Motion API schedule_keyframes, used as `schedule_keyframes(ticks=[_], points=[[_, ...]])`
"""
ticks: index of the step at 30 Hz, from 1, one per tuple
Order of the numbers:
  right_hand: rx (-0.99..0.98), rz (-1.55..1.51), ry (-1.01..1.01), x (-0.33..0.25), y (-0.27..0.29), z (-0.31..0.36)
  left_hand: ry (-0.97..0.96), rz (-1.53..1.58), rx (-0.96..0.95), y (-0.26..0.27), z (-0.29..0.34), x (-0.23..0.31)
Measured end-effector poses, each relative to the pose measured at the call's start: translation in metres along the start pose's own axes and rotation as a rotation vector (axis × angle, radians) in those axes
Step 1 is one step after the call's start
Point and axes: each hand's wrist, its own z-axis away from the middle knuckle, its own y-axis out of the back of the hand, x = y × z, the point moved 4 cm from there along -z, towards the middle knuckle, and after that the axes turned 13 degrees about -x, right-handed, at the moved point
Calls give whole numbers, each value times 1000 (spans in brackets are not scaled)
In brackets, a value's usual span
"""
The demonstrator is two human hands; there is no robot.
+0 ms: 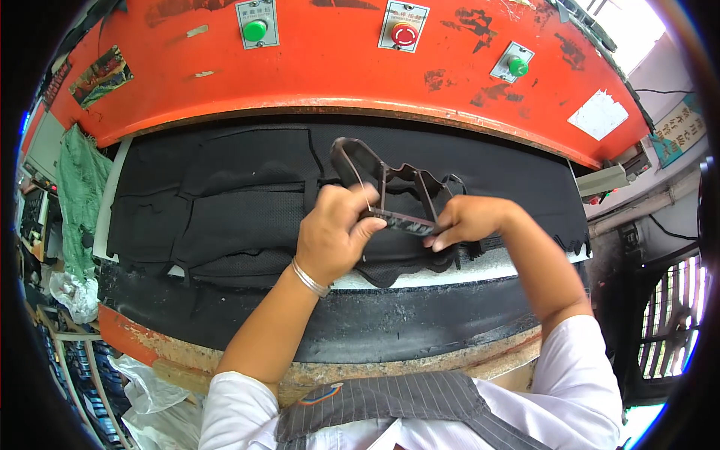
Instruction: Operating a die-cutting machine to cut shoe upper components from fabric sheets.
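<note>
Both my hands grip a dark metal cutting die [409,223], a shaped frame of upright strips with cross-braces, tilted above black fabric. My left hand [335,229] closes on its near left side, thumb along the edge. At its near right corner, my right hand [469,221] pinches the frame between thumb and fingers. Beneath lies the black textured sheet material [247,225], with cut lines and separate pieces on its left half. A wavy-edged part of the sheet shows just below the die.
An orange-red press machine [330,71] spans the back, with a green button [255,30], a red emergency button [404,34] and another green button [518,67]. A black padded edge [405,326] runs along the front. Green netting [79,195] hangs at left; clear plastic bags [154,390] lie below.
</note>
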Motion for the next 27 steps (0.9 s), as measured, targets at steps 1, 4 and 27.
schedule_keyframes(ticks=[1, 4, 27], points=[[79, -225, -25, -1, 8, 9, 98, 170, 121, 3, 10, -13], [218, -194, -70, -19, 31, 30, 329, -158, -137, -18, 40, -51], [1161, 528, -109, 54, 33, -24, 489, -368, -87, -21, -1, -110]])
